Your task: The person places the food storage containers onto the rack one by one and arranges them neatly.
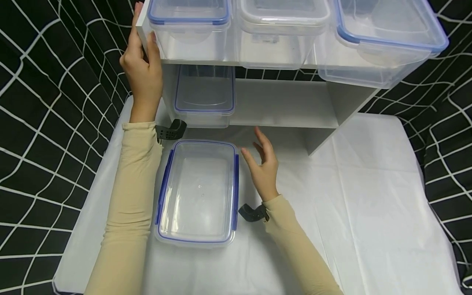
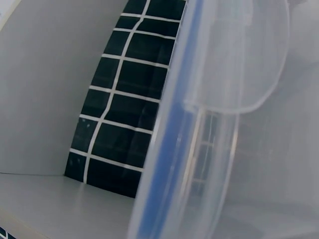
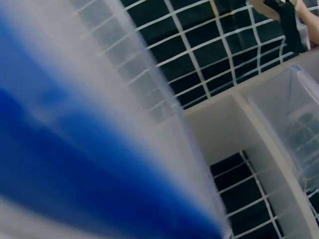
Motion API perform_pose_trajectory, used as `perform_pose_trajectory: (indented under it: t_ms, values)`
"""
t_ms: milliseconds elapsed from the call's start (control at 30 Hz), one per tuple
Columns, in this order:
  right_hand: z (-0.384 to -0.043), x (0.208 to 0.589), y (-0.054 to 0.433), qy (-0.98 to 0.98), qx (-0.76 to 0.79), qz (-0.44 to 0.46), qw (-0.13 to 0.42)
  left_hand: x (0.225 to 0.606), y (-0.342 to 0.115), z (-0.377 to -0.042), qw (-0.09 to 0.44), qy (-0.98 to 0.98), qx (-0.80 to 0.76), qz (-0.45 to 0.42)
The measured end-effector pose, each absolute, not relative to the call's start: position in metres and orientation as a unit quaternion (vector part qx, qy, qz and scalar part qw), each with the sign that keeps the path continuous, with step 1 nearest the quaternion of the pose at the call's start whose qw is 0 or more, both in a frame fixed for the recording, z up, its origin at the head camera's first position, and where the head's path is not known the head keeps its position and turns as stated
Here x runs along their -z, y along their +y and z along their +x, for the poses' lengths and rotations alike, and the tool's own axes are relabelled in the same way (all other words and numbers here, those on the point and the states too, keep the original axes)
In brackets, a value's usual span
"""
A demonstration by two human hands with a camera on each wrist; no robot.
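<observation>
My left hand (image 1: 141, 73) grips the upper left side panel of a white shelf unit (image 1: 284, 100), fingers on the outer face and thumb at the front edge. My right hand (image 1: 263, 168) hovers with spread, slightly bent fingers and holds nothing. Left of it, a clear lidded food container (image 1: 199, 192) with dark blue side clips lies on the white cloth in front of the shelf. Its blurred blue edge (image 3: 89, 149) fills much of the right wrist view. Another blue-rimmed container (image 1: 204, 94) stands in the left of the shelf's lower compartment, close up in the left wrist view.
Along the shelf's top stand a blue-rimmed container (image 1: 189, 32), a white-lidded one (image 1: 282, 37) and a larger blue-rimmed one (image 1: 387, 41) that juts over the front edge. White cloth (image 1: 380, 213) covers the table. Black netting-patterned fabric (image 1: 48, 135) hangs at both sides.
</observation>
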State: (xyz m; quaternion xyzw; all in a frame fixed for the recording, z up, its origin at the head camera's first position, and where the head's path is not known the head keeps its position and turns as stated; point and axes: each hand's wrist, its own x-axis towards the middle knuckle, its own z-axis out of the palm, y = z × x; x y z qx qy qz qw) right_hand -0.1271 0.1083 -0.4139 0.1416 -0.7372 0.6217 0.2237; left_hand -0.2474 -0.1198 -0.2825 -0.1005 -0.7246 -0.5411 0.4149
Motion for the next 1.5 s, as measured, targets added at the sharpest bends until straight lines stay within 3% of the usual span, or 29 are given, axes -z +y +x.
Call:
perform_pose_trajectory:
  t_ms: [167,533,833,1067,1267,1500]
  values:
    - [-0.102,0.43,0.117,-0.768,-0.571,0.161,0.241,0.283,-0.12,-0.248,0.414,-0.724,0.543,-0.098]
    - [-0.052,0.502,0.128,-0.809,-0.5,0.203,0.232,0.283,-0.12,-0.248,0.416,-0.719,0.547,-0.103]
    - [-0.015,0.519,0.122,-0.844,-0.478,0.2,0.138,0.283,-0.12,-0.246,0.411,-0.723,0.547,-0.091]
    - [0.002,0.527,0.119,-0.856,-0.459,0.219,0.098,0.283,-0.119,-0.247,0.406,-0.724,0.55,-0.087]
    - [0.012,0.527,0.113,-0.86,-0.467,0.206,0.026,0.284,-0.119,-0.248,0.408,-0.721,0.554,-0.089]
    - [0.011,0.525,0.107,-0.864,-0.463,0.196,0.021,0.284,-0.119,-0.248,0.408,-0.718,0.557,-0.087]
